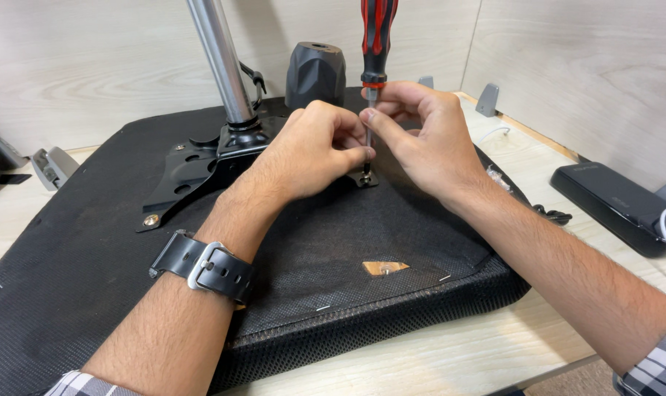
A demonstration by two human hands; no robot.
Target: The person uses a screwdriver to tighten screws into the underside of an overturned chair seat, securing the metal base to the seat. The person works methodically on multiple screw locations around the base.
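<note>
A red and black screwdriver (375,44) stands upright over a corner of the black metal mounting plate (190,172) on an upside-down black chair seat (91,257). Its tip meets a screw (366,177) at the plate's right corner. My right hand (421,139) pinches the screwdriver's shaft just below the handle. My left hand (311,150), with a black watch on the wrist, pinches the lower shaft near the tip. A chrome gas-lift column (219,62) rises from the plate's middle.
A dark grey faceted cylinder (315,73) stands behind the seat. A black flat device (615,205) with a white cable lies at the right on the wooden table (450,352). A small plastic bag (498,177) and grey brackets (487,99) lie nearby. Wood panels wall the back.
</note>
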